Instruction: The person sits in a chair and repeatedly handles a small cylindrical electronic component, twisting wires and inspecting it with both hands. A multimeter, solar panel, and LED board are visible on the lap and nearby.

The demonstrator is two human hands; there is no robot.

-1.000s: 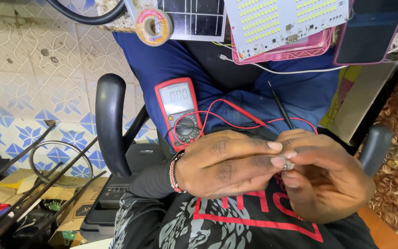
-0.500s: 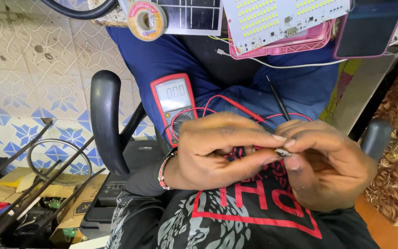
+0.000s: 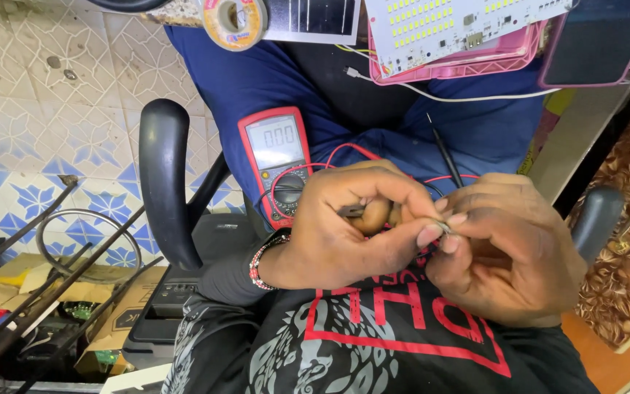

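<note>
Patterned floor tiles surround a lap holding a red multimeter (image 3: 275, 164). Both hands have drifted lower; left hand (image 3: 348, 226) and right hand (image 3: 504, 248) still pinch a tiny metal part (image 3: 445, 228) between fingertips, unreleased.

Patterned blue-white tiled floor (image 3: 52, 131)

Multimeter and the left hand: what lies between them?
In the head view, nothing but a loop of red lead and black lead, lying over the dial. The left hand sits right beside the multimeter, its knuckles almost at the dial.
</note>
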